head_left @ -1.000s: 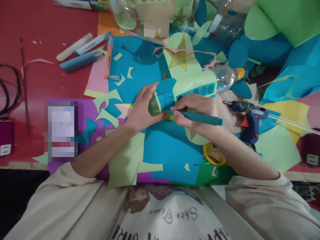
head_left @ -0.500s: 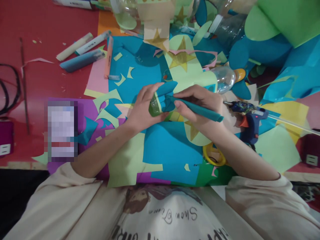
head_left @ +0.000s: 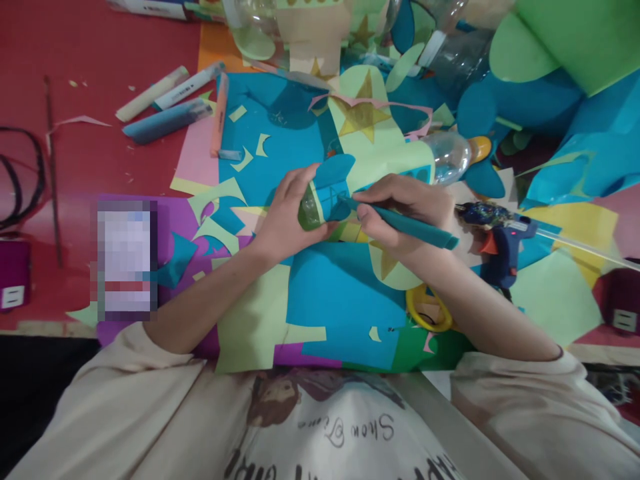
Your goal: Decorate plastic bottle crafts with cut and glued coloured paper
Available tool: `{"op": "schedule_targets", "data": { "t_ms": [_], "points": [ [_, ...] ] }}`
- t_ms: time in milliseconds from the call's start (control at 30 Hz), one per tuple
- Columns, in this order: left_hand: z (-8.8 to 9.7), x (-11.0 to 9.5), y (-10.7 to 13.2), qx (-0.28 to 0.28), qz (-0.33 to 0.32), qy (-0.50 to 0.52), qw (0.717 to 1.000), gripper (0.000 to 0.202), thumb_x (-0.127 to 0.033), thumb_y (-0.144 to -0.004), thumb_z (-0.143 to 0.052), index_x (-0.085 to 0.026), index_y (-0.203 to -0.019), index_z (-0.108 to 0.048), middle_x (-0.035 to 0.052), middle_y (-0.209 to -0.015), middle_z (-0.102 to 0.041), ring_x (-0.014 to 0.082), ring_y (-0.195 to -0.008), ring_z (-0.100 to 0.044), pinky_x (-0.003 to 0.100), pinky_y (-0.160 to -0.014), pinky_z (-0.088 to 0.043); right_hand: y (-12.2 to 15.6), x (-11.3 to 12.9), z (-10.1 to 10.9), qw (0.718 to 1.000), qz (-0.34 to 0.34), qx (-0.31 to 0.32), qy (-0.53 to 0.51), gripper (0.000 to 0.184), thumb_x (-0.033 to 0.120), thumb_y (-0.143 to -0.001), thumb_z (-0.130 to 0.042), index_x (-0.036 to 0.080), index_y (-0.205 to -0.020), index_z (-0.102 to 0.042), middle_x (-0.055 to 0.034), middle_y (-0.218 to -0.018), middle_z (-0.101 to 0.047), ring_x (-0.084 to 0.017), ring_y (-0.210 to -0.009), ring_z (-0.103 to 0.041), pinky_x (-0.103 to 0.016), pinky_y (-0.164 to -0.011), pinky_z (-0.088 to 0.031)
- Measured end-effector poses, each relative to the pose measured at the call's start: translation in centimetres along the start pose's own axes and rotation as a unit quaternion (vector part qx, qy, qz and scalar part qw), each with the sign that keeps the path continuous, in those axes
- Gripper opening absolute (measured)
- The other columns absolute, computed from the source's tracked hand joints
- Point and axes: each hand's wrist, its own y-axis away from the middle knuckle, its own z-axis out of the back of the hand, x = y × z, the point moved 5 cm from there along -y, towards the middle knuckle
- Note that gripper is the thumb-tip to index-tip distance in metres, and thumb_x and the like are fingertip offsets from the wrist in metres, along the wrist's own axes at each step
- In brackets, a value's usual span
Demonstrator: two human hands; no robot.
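Note:
My left hand (head_left: 287,220) is wrapped round a small craft piece (head_left: 334,199), a clear plastic body with blue and pale green paper on it. A rounded blue paper flap stands up at its top, and dark lines are drawn on its blue face. A teal marker (head_left: 417,228) is pinched in my right hand (head_left: 400,207), its tip at or very near the right edge of that blue face. Fingers of my left hand hide part of the plastic body. Under both hands lie sheets of blue paper (head_left: 345,287) and pale green paper (head_left: 250,313).
On the right lies a blue hot glue gun (head_left: 507,250) with a clear glue stick. Yellow-handled scissors (head_left: 430,310) are by my right forearm. Several markers (head_left: 167,120) lie at upper left, above a blurred phone (head_left: 125,260). A plastic bottle (head_left: 450,157) lies beyond my right hand.
My right hand and the marker have shifted slightly right, baring more of the lines on the blue face. The craft piece has turned a little in my left hand, which stays in place.

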Motion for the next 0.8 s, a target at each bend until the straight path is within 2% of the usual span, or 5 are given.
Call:
{"op": "schedule_targets", "data": {
  "t_ms": [133, 300, 467, 700, 800],
  "points": [
    [-0.2, 0.3, 0.2, -0.014, -0.010, -0.004, 1.000, 0.056, -0.059, -0.083, -0.060, -0.029, -0.127, -0.041, 0.0100, -0.131, -0.052, 0.0312, -0.127, -0.052, 0.045, -0.095, -0.053, 0.1, 0.1, -0.1, 0.999, 0.028, -0.022, -0.007, 0.008, 0.019, -0.086, -0.060, 0.025, -0.080, -0.060, 0.0012, -0.070, -0.066, -0.013, -0.060, -0.062, -0.030, -0.051, -0.050],
    [-0.5, 1.1, 0.3, -0.019, -0.011, -0.018, 1.000, 0.065, -0.067, -0.083, -0.056, -0.026, -0.131, -0.038, 0.0117, -0.132, -0.051, 0.0321, -0.129, -0.050, 0.046, -0.096, -0.049, 0.1, 0.4, -0.1, 0.999, 0.043, -0.027, 0.005, 0.011, 0.016, -0.085, -0.059, 0.025, -0.080, -0.055, 0.0025, -0.068, -0.064, -0.013, -0.059, -0.063, -0.028, -0.051, -0.050],
    [-0.4, 1.4, 0.1, 0.001, 0.007, -0.009, 1.000, 0.070, -0.075, -0.082, -0.050, -0.023, -0.127, -0.042, 0.0131, -0.132, -0.052, 0.0348, -0.130, -0.047, 0.050, -0.098, -0.046, 0.1, 0.5, 0.1, 0.998, 0.056, -0.016, 0.030, 0.018, 0.013, -0.084, -0.058, 0.025, -0.073, -0.050, 0.0041, -0.062, -0.058, -0.012, -0.054, -0.059, -0.027, -0.047, -0.046],
    [-0.2, 1.1, -0.2, 0.040, 0.045, 0.014, 0.998, 0.074, -0.077, -0.077, -0.053, -0.022, -0.125, -0.044, 0.0162, -0.137, -0.051, 0.0387, -0.133, -0.043, 0.057, -0.100, -0.045, 0.0, 0.6, 0.0, 0.999, 0.027, 0.007, 0.039, 0.023, 0.012, -0.083, -0.054, 0.026, -0.066, -0.046, 0.0031, -0.058, -0.056, -0.013, -0.051, -0.056, -0.029, -0.045, -0.044],
    [-0.2, 1.2, -0.2, 0.049, 0.054, 0.014, 0.997, 0.077, -0.080, -0.077, -0.049, -0.022, -0.126, -0.044, 0.0157, -0.137, -0.051, 0.0378, -0.133, -0.043, 0.055, -0.103, -0.044, 0.1, 0.3, 0.2, 1.000, 0.012, -0.019, 0.007, 0.021, 0.018, -0.085, -0.055, 0.025, -0.067, -0.047, 0.0024, -0.058, -0.056, -0.013, -0.052, -0.055, -0.029, -0.046, -0.044]
  ]
}}
